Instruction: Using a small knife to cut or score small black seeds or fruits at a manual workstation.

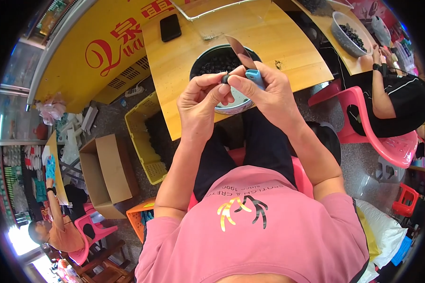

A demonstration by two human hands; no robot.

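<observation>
Directly below the camera, we see a pink T-shirt (pixel 288 221) and, beyond its hem, dark trousers (pixel 212 165). Both forearms extend forward, and the hands meet above the near side of a bowl (pixel 231 111). With the left hand (pixel 196 101), we pinch a small dark round piece (pixel 225 79) between thumb and forefinger; the other fingers curl inward. With the right hand (pixel 269 87), we grip a knife (pixel 243 55) by its blue handle; the blade points up and away, angled to the left over the bowl. The right thumb tip sits at the right side of the piece; we cannot tell whether it presses on it.

Beneath the hands, the bowl contains more dark round pieces (pixel 218 64), gathered mainly toward its far side. It stands at the near edge of a wooden table (pixel 167 70). Left of the table, we locate a yellow crate (pixel 155 173) with dark contents, and beside it an open cardboard box (pixel 115 165). At the table's far left corner lies a black phone (pixel 170 27). Farther right, a co-worker (pixel 387 96) in black sits on a pink chair (pixel 349 111) near a translucent basin (pixel 337 40) of similar dark pieces.
</observation>
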